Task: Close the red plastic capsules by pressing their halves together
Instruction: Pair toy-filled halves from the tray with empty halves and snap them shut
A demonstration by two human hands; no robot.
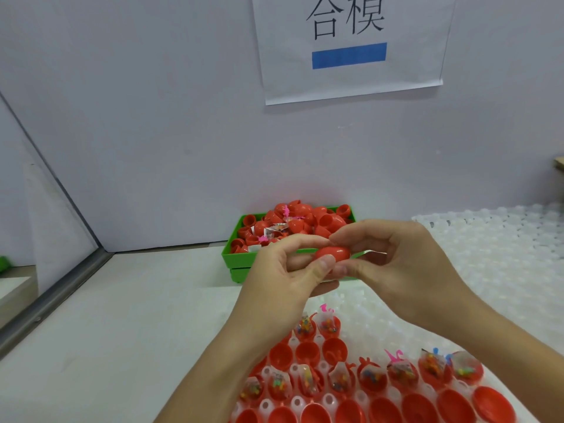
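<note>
Both forearms are bare, with no sleeve in view. The left hand (285, 270) and right hand (406, 267) wear nothing; the fingers (323, 265) have short, plain nails.

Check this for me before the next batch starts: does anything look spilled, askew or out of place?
Nothing looks spilled. The green bin is heaped, with red capsule halves rising above its rim. Both hands, left and right, hold one red capsule. Some open halves on the tray lack packets.

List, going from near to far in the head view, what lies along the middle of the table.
White tray of open red capsule halves → left hand and right hand pinching the red capsule → green bin → wall sign.
</note>
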